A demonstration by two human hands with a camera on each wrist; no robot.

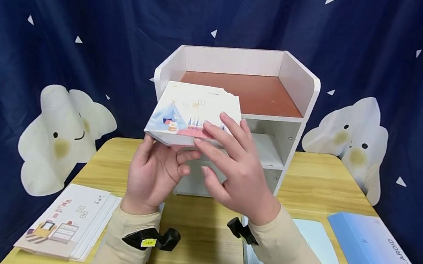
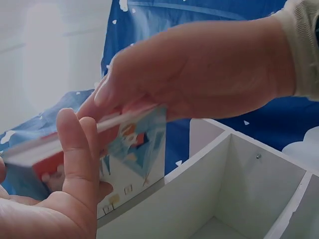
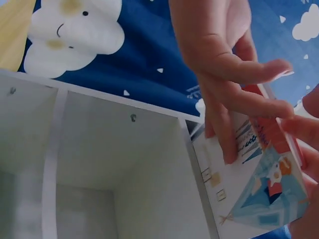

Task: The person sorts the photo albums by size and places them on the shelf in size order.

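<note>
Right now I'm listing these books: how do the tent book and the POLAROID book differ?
The tent book is held above the table; the POLAROID book lies on it. The tent book's cover is mostly white; the POLAROID book's shades from blue to lilac. Both have printed covers.

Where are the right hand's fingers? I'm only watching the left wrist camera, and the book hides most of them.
Observer: In the head view, the right hand has its fingers spread over the picture side of the tent book.
Operator: Cool! Is there anything on the table? I can't see it at all.
Observer: Yes, a blue book with POLAROID printed on it lies at the right of the table.
Operator: And what colour is the floor of the shelf's top? I just see white bits.
Observer: The shelf top has a reddish-brown floor.
</note>
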